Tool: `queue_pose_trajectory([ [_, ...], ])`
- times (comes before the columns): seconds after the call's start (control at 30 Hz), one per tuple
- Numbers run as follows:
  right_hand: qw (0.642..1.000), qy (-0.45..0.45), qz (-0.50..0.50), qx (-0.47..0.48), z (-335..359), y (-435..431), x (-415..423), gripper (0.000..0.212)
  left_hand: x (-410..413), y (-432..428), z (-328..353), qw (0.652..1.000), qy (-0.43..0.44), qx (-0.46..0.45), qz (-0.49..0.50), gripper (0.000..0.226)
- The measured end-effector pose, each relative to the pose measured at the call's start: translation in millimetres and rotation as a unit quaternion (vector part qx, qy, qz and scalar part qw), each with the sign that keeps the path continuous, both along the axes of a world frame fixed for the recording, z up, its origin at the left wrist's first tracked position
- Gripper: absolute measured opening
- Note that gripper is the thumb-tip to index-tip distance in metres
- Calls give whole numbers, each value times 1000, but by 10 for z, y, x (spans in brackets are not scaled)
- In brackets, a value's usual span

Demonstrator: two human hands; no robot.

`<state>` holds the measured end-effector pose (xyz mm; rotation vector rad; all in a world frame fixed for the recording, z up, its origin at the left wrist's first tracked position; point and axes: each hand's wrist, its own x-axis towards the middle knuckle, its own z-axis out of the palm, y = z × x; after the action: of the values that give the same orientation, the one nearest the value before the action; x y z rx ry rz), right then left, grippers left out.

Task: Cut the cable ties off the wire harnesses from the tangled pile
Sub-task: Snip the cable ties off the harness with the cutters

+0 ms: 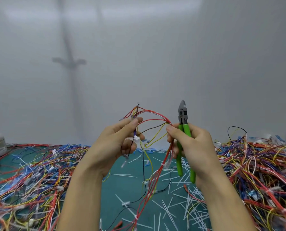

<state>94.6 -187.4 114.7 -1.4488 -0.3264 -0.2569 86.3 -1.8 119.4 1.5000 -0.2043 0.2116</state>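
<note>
Left hand (117, 140) pinches wire harness (153, 120) | right hand (191, 144) grips green cutters (183, 124), harness too

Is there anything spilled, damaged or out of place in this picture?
White cut cable-tie strips lie scattered over the green mat between the tangled wire piles. The right hand grips green-handled steel cutters, tips up, beside the multicoloured wire harness in the left hand. No damage shows.

A wiring workbench: green cutting mat (122, 185) heaped with tangled wires (262, 167), snipped cable ties (170, 207), before plain white wall (155, 55).
</note>
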Motion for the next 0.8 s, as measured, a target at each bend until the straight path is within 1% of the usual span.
queue_pose_trajectory([
  [0.1,1000,2,0,10,-4,-27,11,12,43,-27,-21,998,5,47,41,30],
  [0.23,1000,-4,-8,14,-13,-41,24,11,41,-34,-14,996,19,44,72,25],
  [0.27,1000,-12,-16,5,-16,-38,30,11,43,-27,-10,992,15,67,101,23],
  [0.33,999,-32,-36,-19,-28,-31,47,10,51,-2,-7,970,-12,142,197,30],
  [0.37,998,-40,-44,-30,-36,-25,52,10,41,2,10,956,-40,156,245,31],
  [0.4,997,-46,-49,-40,-42,-11,56,9,12,-13,49,946,-76,149,277,27],
  [0.43,996,-50,-52,-50,-48,6,56,8,-21,-41,92,942,-114,132,288,20],
  [0.5,995,-53,-58,-60,-64,49,57,8,-84,-151,177,942,-158,135,262,4],
  [0.6,994,-59,-65,-68,-89,99,63,6,-124,-390,178,950,-141,200,193,10],
  [0.67,991,-71,-69,-86,-106,110,70,3,-110,-494,142,938,-124,241,216,15],
  [0.7,990,-78,-68,-95,-110,114,68,3,-99,-514,130,932,-120,246,237,16],
  [0.8,987,-96,-59,-116,-106,139,52,7,-86,-496,122,935,-101,226,253,21],
])
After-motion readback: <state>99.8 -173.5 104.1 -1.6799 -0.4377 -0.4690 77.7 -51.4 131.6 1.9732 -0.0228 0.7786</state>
